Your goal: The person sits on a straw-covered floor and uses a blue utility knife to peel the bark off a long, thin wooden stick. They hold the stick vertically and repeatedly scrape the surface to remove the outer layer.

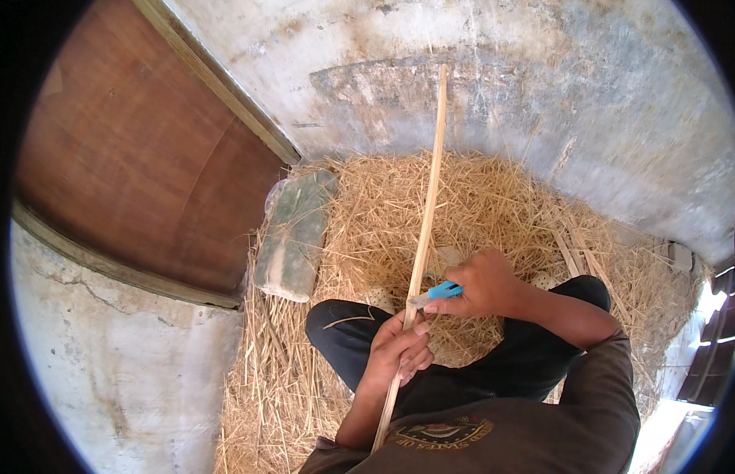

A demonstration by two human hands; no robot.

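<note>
A long, thin strip of pale wood (430, 197) runs from against my body up toward the wall, bending slightly along its length. My left hand (399, 347) is wrapped round its lower part, above my lap. In my right hand (486, 284) is a blue-handled utility knife (445, 291), held in a closed grip. Its short metal blade lies against the strip just above my left fingers. Whether the blade has bitten into the wood is too small to tell.
Straw (383, 197) covers the floor round my bent legs. A greenish stone block (296, 237) lies at the left, by a brown door panel (162, 142). A stained plaster wall (541, 87) stands ahead. Loose wooden sticks (569, 249) and a small grey block (680, 257) are at the right.
</note>
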